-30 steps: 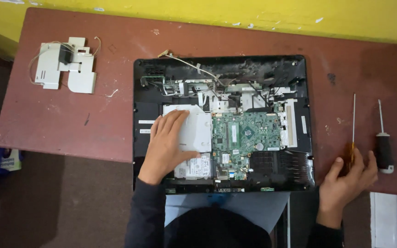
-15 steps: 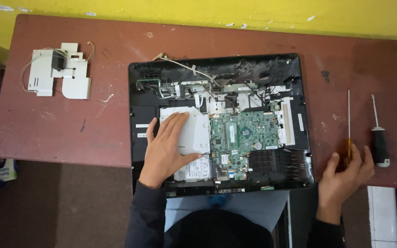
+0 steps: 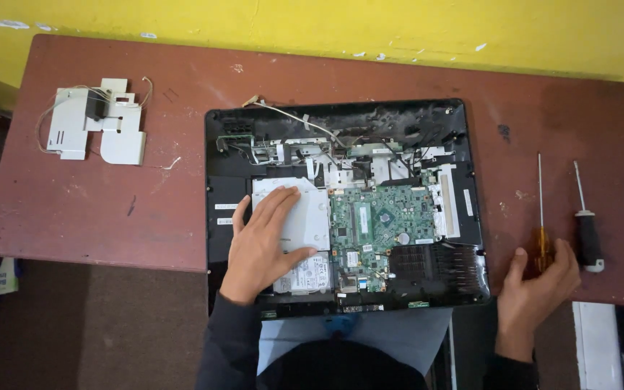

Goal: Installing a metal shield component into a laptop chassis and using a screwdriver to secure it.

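An opened all-in-one computer (image 3: 218,155) lies face down on the brown table, its green circuit board (image 3: 384,224) and wiring bared. My left hand (image 3: 261,242) rests flat, fingers spread, on the silver drive bracket (image 3: 312,217) left of the board; a hard drive (image 3: 312,274) shows just below it. My right hand (image 3: 535,289) lies at the table's near right edge, fingers curled over the amber handle of a long screwdriver (image 3: 540,209). A black-handled screwdriver (image 3: 586,231) lies just to the right of it, untouched.
Removed white metal and plastic parts with thin wires (image 3: 99,123) sit at the table's (image 3: 110,209) far left. A yellow wall runs along the back edge. The computer's near edge hangs over the table toward my lap.
The view has shifted slightly. Both hands stay in place, the left on the drive bracket, the right on the amber screwdriver handle.
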